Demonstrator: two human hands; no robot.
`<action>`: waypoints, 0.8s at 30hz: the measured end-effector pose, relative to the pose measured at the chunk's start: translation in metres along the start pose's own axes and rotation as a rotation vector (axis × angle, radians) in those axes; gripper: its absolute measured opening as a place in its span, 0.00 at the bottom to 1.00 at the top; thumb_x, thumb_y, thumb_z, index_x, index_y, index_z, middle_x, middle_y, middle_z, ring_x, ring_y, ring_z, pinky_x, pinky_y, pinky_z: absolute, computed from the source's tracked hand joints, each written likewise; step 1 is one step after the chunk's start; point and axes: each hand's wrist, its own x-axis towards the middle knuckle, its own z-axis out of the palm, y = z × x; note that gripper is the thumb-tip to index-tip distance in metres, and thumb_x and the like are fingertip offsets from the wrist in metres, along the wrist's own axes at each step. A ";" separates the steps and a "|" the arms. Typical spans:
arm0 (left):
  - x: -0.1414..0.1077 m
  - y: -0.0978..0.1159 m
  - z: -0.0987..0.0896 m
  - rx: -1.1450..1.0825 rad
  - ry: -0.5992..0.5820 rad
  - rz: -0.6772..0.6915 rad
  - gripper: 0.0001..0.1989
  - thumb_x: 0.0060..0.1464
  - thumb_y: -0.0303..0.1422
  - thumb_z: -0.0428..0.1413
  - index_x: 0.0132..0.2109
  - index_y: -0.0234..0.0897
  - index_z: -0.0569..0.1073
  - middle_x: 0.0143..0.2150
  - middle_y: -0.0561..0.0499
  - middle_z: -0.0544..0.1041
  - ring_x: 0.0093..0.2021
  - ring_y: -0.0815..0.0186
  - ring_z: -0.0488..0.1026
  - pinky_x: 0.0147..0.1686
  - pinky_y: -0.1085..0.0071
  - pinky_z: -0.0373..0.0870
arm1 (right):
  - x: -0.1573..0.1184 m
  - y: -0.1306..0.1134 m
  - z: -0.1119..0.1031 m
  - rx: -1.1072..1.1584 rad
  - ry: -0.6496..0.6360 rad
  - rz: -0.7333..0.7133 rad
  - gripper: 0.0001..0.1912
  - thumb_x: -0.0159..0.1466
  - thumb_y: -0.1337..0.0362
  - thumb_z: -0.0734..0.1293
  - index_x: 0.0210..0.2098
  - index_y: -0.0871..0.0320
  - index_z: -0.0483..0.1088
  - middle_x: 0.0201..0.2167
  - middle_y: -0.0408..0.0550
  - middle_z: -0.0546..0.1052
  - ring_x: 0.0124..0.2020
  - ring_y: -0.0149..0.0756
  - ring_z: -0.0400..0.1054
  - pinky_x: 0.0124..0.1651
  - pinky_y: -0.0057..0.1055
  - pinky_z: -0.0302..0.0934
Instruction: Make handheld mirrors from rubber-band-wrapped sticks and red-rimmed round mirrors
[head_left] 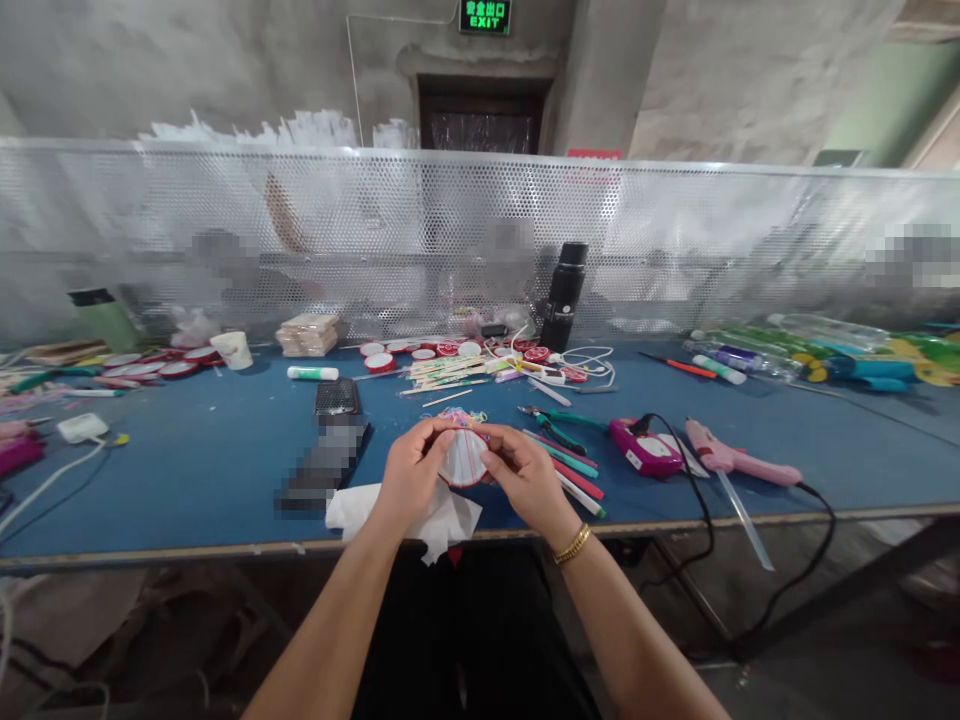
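Note:
A round white disc with a red rim point(463, 460) is held up over the table's front edge, with thin reddish lines running down its face. My left hand point(411, 468) pinches its left side between thumb and fingers. On the opposite side, my right hand point(527, 474) grips the rim the same way; the fingertips behind the disc are hidden. A small heap of colourful bands or threads point(459, 415) lies just beyond it. White tissue point(442, 515) spreads under my left wrist. Several felt-tip pens point(577, 478) lie beside my right hand.
Green-handled pliers point(559, 425), a magenta box point(646, 447) and a pink glue gun point(739, 460) with a cable are to the right. Wooden sticks point(442, 372) and red-rimmed discs point(379, 362) lie behind. A black bottle point(565, 298) stands by the perforated screen point(360, 225). A phone point(324, 465) is left.

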 end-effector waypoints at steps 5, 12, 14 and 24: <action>-0.001 0.000 0.000 -0.002 -0.020 -0.003 0.12 0.63 0.41 0.54 0.39 0.38 0.77 0.36 0.50 0.81 0.37 0.61 0.76 0.40 0.68 0.69 | 0.000 0.000 0.000 0.007 0.001 0.014 0.17 0.66 0.60 0.67 0.53 0.52 0.76 0.32 0.43 0.72 0.27 0.32 0.70 0.33 0.32 0.70; -0.004 -0.001 0.001 0.138 -0.031 0.062 0.13 0.67 0.40 0.51 0.40 0.39 0.76 0.36 0.51 0.79 0.37 0.62 0.74 0.39 0.69 0.68 | 0.000 -0.005 0.003 0.073 0.004 0.059 0.16 0.63 0.59 0.70 0.50 0.51 0.78 0.30 0.42 0.71 0.26 0.32 0.69 0.31 0.32 0.70; -0.005 -0.002 0.001 0.183 -0.029 0.088 0.13 0.68 0.40 0.49 0.39 0.40 0.75 0.36 0.51 0.78 0.37 0.62 0.74 0.38 0.69 0.67 | 0.000 -0.005 0.004 0.078 0.004 0.070 0.16 0.62 0.59 0.70 0.49 0.52 0.78 0.31 0.42 0.72 0.25 0.32 0.69 0.30 0.32 0.70; -0.007 0.000 0.001 0.265 0.017 0.066 0.15 0.69 0.40 0.47 0.38 0.40 0.73 0.34 0.51 0.77 0.36 0.62 0.72 0.38 0.68 0.64 | -0.001 -0.002 0.000 -0.021 -0.114 -0.017 0.25 0.62 0.55 0.74 0.57 0.52 0.73 0.44 0.50 0.79 0.39 0.39 0.75 0.40 0.34 0.72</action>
